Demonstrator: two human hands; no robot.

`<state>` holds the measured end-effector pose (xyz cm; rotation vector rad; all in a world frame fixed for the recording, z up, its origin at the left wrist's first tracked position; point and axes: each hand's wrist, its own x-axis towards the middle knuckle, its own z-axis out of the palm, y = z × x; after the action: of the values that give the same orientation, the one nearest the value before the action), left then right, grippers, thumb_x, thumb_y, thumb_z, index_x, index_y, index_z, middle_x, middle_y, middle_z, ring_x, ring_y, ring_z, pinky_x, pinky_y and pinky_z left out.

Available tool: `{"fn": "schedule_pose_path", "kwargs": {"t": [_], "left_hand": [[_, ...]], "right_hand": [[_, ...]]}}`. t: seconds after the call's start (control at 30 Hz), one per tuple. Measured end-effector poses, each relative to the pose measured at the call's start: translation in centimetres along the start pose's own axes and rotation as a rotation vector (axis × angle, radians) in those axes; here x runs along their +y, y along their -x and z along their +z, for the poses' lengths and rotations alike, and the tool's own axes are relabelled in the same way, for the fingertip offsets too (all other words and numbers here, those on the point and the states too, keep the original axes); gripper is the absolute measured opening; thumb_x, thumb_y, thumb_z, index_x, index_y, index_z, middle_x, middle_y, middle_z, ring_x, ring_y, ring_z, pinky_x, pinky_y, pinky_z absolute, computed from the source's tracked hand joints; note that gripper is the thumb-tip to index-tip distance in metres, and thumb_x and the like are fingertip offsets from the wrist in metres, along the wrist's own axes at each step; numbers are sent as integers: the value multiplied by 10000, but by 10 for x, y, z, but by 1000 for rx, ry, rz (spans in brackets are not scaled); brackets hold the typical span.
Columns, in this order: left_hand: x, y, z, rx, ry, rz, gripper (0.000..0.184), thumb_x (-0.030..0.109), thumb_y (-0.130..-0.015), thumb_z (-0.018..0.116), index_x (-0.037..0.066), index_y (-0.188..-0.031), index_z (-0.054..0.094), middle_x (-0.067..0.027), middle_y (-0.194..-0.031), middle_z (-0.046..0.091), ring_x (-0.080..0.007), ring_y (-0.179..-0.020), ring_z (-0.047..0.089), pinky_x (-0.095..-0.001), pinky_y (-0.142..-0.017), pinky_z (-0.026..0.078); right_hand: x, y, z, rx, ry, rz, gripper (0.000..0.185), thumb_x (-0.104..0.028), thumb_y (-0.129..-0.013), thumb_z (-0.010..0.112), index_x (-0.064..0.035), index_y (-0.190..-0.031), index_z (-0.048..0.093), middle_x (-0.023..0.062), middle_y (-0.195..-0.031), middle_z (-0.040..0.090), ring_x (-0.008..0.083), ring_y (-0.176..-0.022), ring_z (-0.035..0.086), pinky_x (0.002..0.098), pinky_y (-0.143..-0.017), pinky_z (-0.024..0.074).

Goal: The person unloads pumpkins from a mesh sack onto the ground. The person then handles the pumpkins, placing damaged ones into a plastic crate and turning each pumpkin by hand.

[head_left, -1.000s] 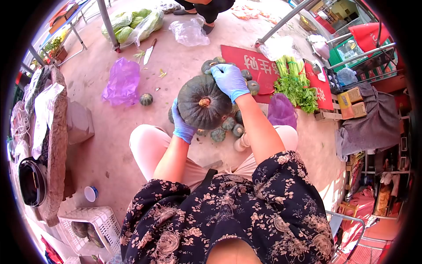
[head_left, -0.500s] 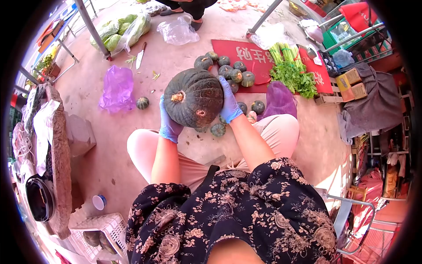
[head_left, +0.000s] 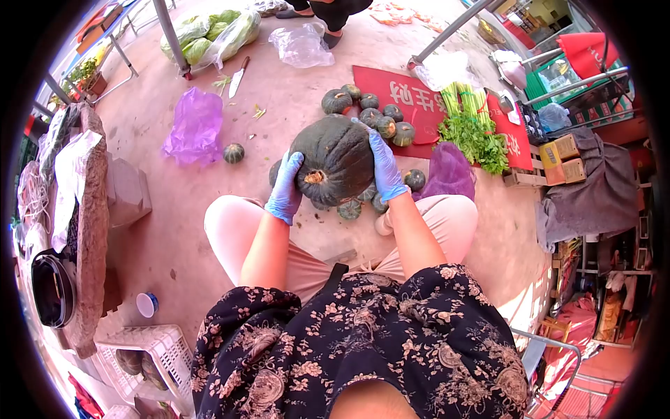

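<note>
A large dark green pumpkin [head_left: 333, 157] is held up between my two blue-gloved hands, its brown stem facing me. My left hand [head_left: 286, 188] presses its left side, fingers wrapped round it. On the right side, my right hand [head_left: 385, 162] grips it, fingertips near the top. Several small green pumpkins [head_left: 337, 102] lie on the floor and partly on a red mat [head_left: 410, 98] beyond it; others sit below it, partly hidden. One small pumpkin [head_left: 234, 153] rests apart at the left, beside a purple bag [head_left: 194, 127].
A knife [head_left: 238, 79] lies on the floor. Bagged cabbages [head_left: 213, 35] are at the back left, celery [head_left: 469, 133] on the mat. A white crate [head_left: 143, 359] stands lower left. Another person's legs [head_left: 333, 17] show at the top.
Both hands have kept hold of the large pumpkin and turned it; its stem has swung from the left side to the lower middle. My right hand has shifted from its top to its right side.
</note>
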<state>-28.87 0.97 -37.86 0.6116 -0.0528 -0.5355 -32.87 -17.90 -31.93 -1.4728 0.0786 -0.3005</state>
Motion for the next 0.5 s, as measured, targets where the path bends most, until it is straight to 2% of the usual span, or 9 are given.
{"fn": "schedule_pose_path", "kwargs": {"t": [0.03,0.07,0.17,0.2,0.3,0.33,0.4,0.43,0.5], "left_hand": [[2,1,4,25,-72,28,533,259,-833,593,19,-1262,387,-83,-1167,516,-188,-1091,475,-333,-963,357],[4,3,9,49,-144,56,542,249,-828,601,15,-1264,382,-88,-1167,515,-186,-1088,476,-331,-960,359],[5,0,9,49,-223,51,540,210,-816,618,5,-1260,389,-96,-1175,509,-181,-1075,486,-320,-942,375],[4,0,8,55,-203,32,536,211,-818,615,4,-1259,391,-95,-1178,507,-180,-1075,486,-320,-940,377],[8,4,6,36,-156,22,460,249,-851,561,17,-1233,449,-86,-1153,538,-180,-1050,514,-321,-923,400],[14,6,9,32,-119,-6,448,264,-860,545,22,-1227,462,-86,-1145,546,-181,-1044,522,-323,-919,406],[8,-2,-4,32,-45,-25,445,344,-878,490,43,-1205,501,-99,-1143,568,-213,-1037,548,-358,-923,421],[2,-3,-3,59,103,-91,469,377,-877,474,44,-1207,497,-104,-1170,553,-228,-1065,531,-377,-944,404],[-9,-7,2,108,396,-211,519,442,-875,443,47,-1209,488,-113,-1225,523,-256,-1122,496,-416,-988,369]], "right_hand": [[-8,0,5,-28,137,-85,496,-320,-901,512,33,-1242,442,96,-1219,504,164,-1111,464,284,-976,338],[-15,2,8,-60,242,10,552,-340,-865,568,-7,-1278,413,97,-1252,462,172,-1182,397,294,-1004,307],[0,2,5,-93,445,-64,653,-296,-779,685,-2,-1285,396,121,-1239,462,189,-1175,401,312,-1000,318],[5,3,3,-88,426,-10,675,-244,-739,725,-4,-1281,402,126,-1227,470,184,-1150,421,315,-990,332],[-8,4,0,-113,21,207,692,-259,-754,711,26,-1282,366,126,-1175,518,174,-1080,494,298,-952,381],[-8,1,-6,-80,-14,216,616,-210,-770,691,14,-1264,399,99,-1159,528,158,-1057,508,293,-935,396],[-4,-1,-14,-76,-304,310,516,-250,-799,650,-11,-1218,467,64,-1150,536,149,-1048,508,285,-926,396],[-4,0,-15,-95,-425,341,493,-284,-808,636,-23,-1200,491,46,-1147,539,145,-1046,509,282,-925,396],[1,6,-7,4,-401,383,473,-329,-818,611,-38,-1178,516,37,-1153,544,139,-1044,511,283,-926,395]]}}
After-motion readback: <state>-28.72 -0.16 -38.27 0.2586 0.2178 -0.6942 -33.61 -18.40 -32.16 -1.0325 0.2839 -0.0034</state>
